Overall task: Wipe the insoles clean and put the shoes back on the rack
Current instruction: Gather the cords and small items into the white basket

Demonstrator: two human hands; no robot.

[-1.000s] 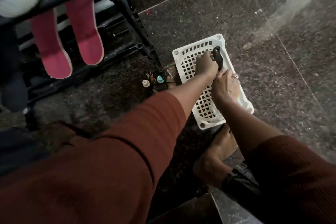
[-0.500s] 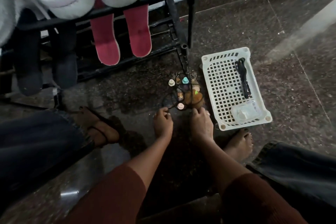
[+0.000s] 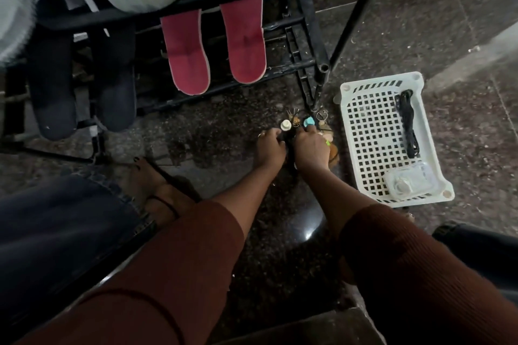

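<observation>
1. Dark navy fabric slippers (image 3: 84, 78) and red fabric slippers (image 3: 190, 56) sit on the lower shelf of the black metal tube rack (image 3: 354, 17), toes outward.
2. The left hand (image 3: 270, 147) curls its fingers at a cluster of small capped bottles and key rings (image 3: 309, 122) on the floor; its grip cannot be told.
3. The right hand (image 3: 312, 147) clenches around that cluster.
4. The white perforated plastic basket (image 3: 381, 81), just beside it, holds a black cord (image 3: 409, 126) and a clear plastic case (image 3: 406, 182).
</observation>
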